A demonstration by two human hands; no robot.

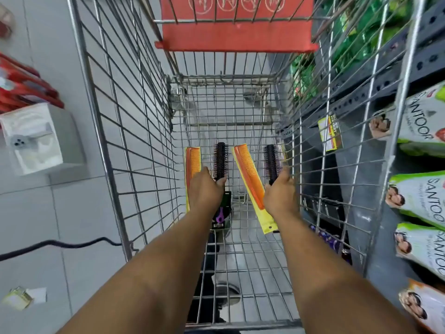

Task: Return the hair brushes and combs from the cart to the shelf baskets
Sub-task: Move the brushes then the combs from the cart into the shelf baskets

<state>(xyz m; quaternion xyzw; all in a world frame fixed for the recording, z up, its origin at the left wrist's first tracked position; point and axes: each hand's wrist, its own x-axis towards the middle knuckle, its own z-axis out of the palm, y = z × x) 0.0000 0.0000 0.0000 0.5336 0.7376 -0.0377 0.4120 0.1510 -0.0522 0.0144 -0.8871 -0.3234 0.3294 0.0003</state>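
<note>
Both my arms reach down into the wire cart (101, 131), so this looks like the pick-up step; next I must lift everything clear of the walls and turn to the shelf baskets (none in sight). I count two orange combs on yellow cards and two round black brushes. My left hand (207, 189) pinches one comb (192, 165) and one brush (220, 160); my right hand (280, 194) closes its grip on the other comb (250, 177) and brush (272, 160).
</note>
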